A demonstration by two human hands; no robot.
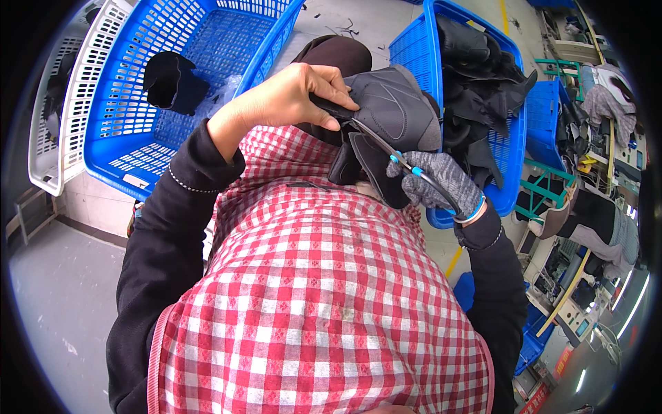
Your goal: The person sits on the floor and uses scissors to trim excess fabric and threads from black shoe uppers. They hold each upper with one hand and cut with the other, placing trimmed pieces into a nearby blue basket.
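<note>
A black stitched shoe upper (396, 103) lies over my lap, its dark flaps (376, 165) hanging toward the apron. My bare left hand (303, 96) pinches its upper left edge between thumb and fingers. A grey knitted glove covers my right hand (441, 183), which is closed around a long, slim, curved cutting tool (380, 141) that looks like scissors. The tool's tip meets the upper close to my left thumb. Light blue bands show by the gloved fingers. Whether its blades are apart cannot be made out.
At the left stands a large blue plastic basket (114, 155) with a black piece (176, 83) inside, beside a white crate (76, 103). A second blue basket (510, 186), heaped with black pieces (476, 90), is close to my right arm. Farther right are workbenches and another person (600, 221).
</note>
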